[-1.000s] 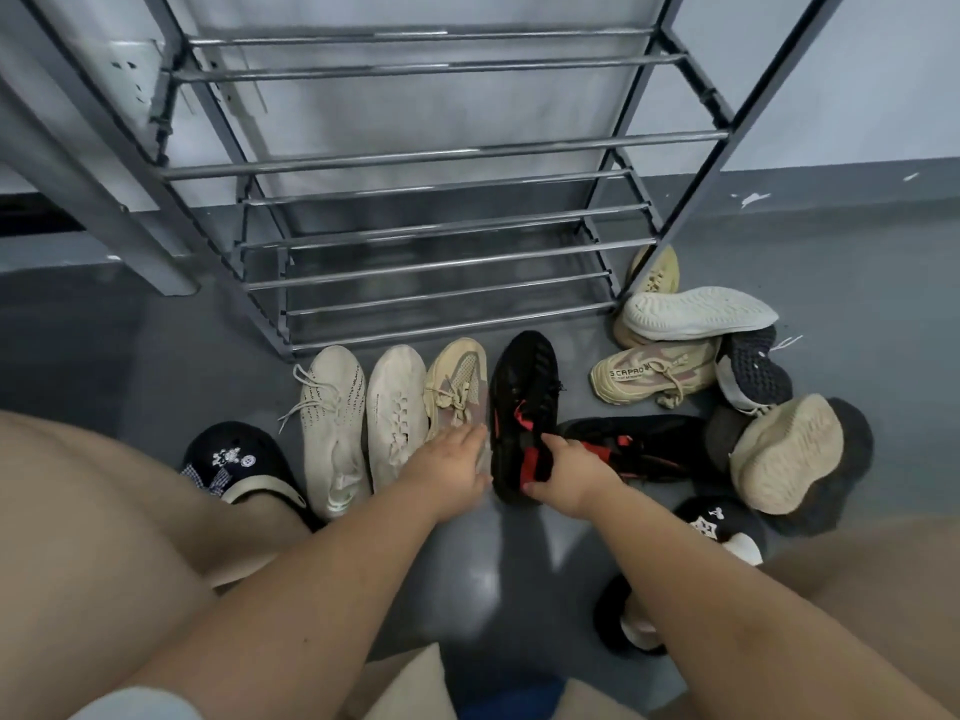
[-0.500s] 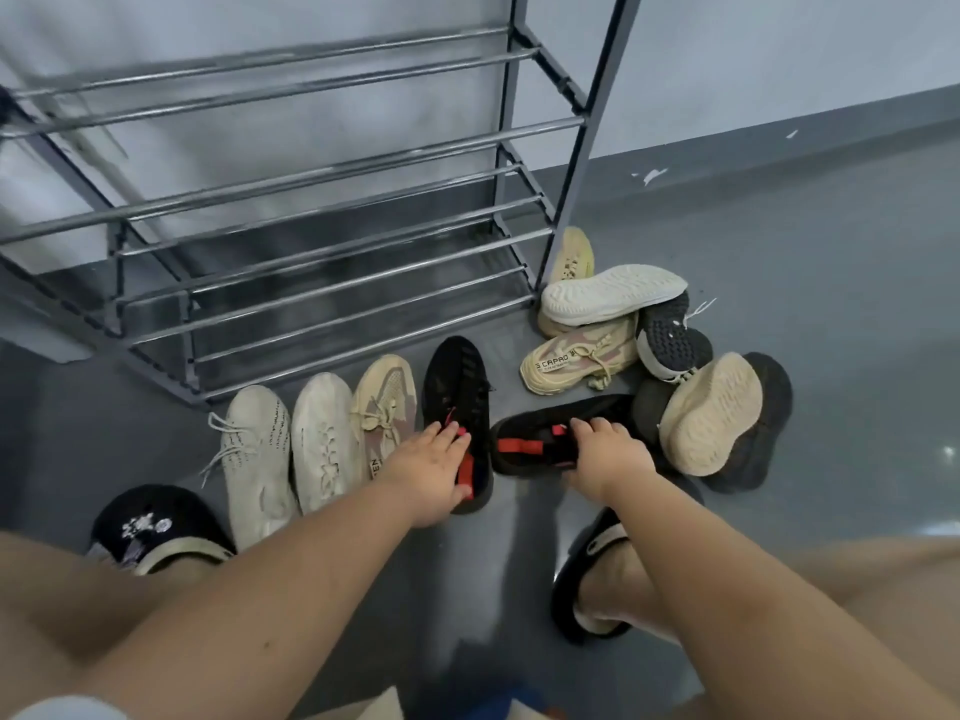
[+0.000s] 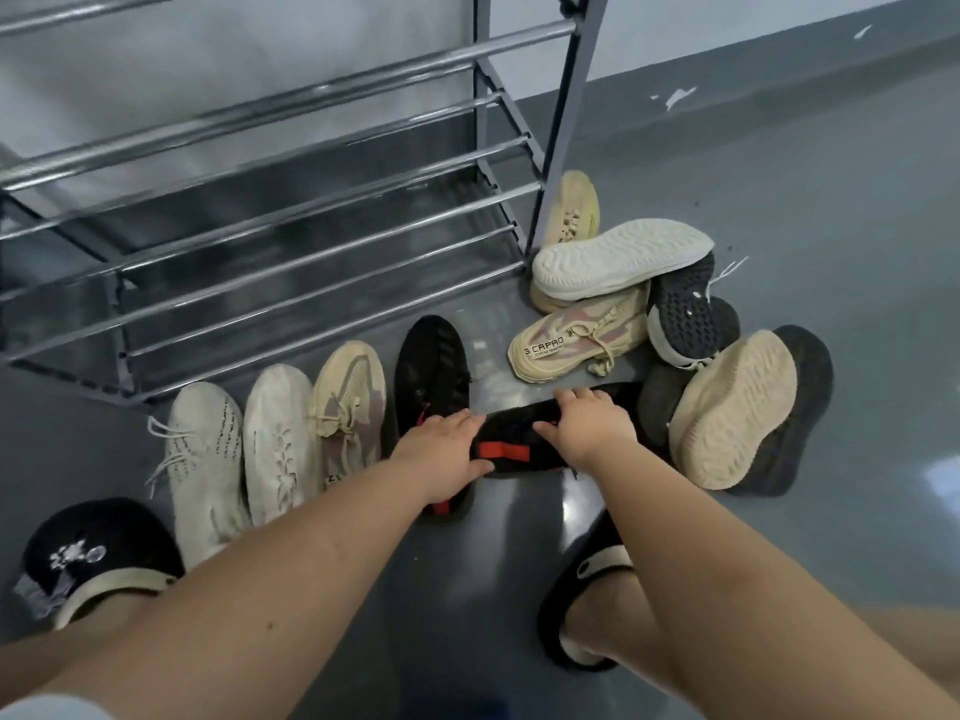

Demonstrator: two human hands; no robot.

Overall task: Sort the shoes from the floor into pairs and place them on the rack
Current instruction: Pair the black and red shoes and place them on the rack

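Both hands reach to the centre of the frame. The right hand [image 3: 589, 426] rests on top of a black shoe [image 3: 519, 446] that lies sideways on the floor [image 3: 857, 252], fingers curled over its upper edge in a grip. The left hand [image 3: 441, 452] has its fingers extended and lightly spread, fingertips touching the left end of the same shoe near its red strap [image 3: 503, 451]; the palm lies over the heel of a second black shoe [image 3: 431, 366], which points toward the rack [image 3: 291, 241]. That second shoe is the rightmost of a row of four set side by side in front of the rack: from left, a white laced shoe [image 3: 202, 459], a white shoe [image 3: 278, 439], a beige shoe [image 3: 349, 402], then the black one. The rack, a grey metal frame with chrome bars, fills the upper left of the frame; its visible shelves carry no shoes. At right centre, just beside the rack's front leg, lies a pile: a beige shoe marked "CAPRO" [image 3: 576, 337], a white-soled shoe [image 3: 621, 259] upside down on top of it, a yellow shoe [image 3: 571, 210] behind, a shoe with a dark studded sole [image 3: 683, 314], and a dark shoe with a tan sole [image 3: 737, 413] on its side. The sideways black shoe touches the near edge of this pile. The person's feet, in black slippers [image 3: 88, 556], appear at lower left and lower centre.
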